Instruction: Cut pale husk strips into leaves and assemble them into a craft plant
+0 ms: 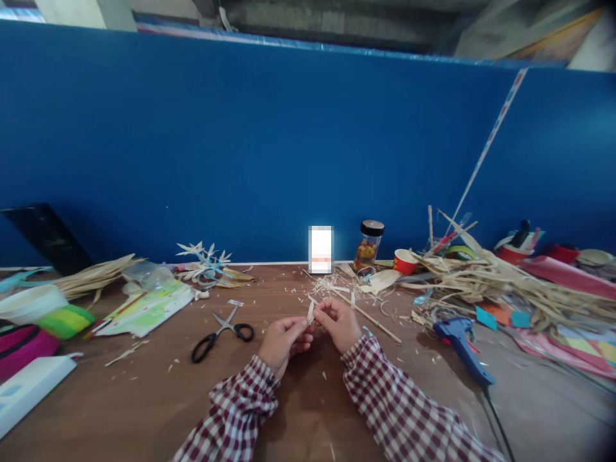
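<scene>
My left hand (285, 340) is closed, pinching a small pale piece of dried husk (310, 310) between thumb and fingers. Close beside it, my right hand (338, 323) has its thumb and fingertips pressed together on the upper right side of the same piece. The husk piece is narrow and cream-coloured; its lower end is hidden by the fingers. Black-handled scissors (222, 332) lie with blades apart to the left of my left hand. A thin stick (370, 316) rests on the table past my right hand, near a heap of pale shavings (327, 283).
A blue glue gun (462, 346) lies at right with its cord running forward. Behind it are piled dried husks (500, 276), a red cup (405, 262) and a lidded jar (368, 247). Leaf-shaped stems (206, 260) and a green-patterned sheet (149, 308) lie left. A blue partition (269, 141) closes the back.
</scene>
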Available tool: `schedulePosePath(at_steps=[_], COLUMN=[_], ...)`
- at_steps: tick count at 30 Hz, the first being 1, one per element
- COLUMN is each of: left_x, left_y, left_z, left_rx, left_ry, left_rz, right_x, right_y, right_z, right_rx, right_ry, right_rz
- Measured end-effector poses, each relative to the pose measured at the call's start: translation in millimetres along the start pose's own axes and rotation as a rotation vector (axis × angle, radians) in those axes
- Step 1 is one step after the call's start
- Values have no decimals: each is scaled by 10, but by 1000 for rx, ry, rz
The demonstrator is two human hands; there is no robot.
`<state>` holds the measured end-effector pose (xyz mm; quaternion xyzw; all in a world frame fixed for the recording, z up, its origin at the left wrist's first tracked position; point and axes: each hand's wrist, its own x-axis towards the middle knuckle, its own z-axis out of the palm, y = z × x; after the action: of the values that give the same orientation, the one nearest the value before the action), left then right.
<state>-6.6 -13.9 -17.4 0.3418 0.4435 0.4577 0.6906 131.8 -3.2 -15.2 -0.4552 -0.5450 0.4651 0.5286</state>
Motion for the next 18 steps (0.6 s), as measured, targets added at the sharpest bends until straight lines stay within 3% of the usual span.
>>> schedulePosePath(at_steps=[11, 18], left_x=[33, 21], left_y=[-43, -16], left_z=[-16, -1], left_rx=[-29, -46], left_ry=[8, 9], left_rz=[20, 51], right_x=[-34, -83], right_y=[12, -47], right_z=[21, 60], right_rx=[22, -30], right_ry=[-17, -95], right_rz=[17, -9])
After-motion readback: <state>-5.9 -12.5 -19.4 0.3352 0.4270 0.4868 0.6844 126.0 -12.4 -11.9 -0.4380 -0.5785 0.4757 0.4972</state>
